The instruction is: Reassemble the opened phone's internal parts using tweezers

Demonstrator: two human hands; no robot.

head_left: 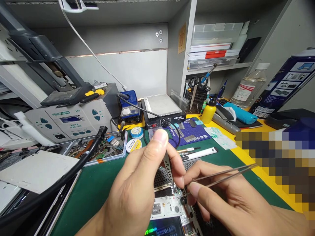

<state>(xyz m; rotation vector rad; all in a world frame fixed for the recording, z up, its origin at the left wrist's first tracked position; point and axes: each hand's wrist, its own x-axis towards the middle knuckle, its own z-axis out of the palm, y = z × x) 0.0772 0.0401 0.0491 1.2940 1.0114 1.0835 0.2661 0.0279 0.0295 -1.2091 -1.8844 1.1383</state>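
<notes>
My left hand (134, 182) is closed around a slim flat metal tool (167, 167) with small holes in it, perhaps tweezers. Its tip points down at the upper part of an opened phone (169, 208). In my right hand (228, 200) a pair of metal tweezers (221, 174) is pinched, its rear end sticking out to the right and its tip low over the exposed circuit board. A white metal cover plate and a dark battery (166, 229) show inside the phone. My fingers hide part of the board, and whether either tip touches it I cannot tell.
A green mat (98, 186) covers the bench. Left stand a hot-air station (71, 119), its black hose (91, 147) and a parts tray (118, 157). Behind are a heating plate (162, 105) and a purple mat (197, 134). A yellow bottle (209, 111) and spray can (283, 85) stand right.
</notes>
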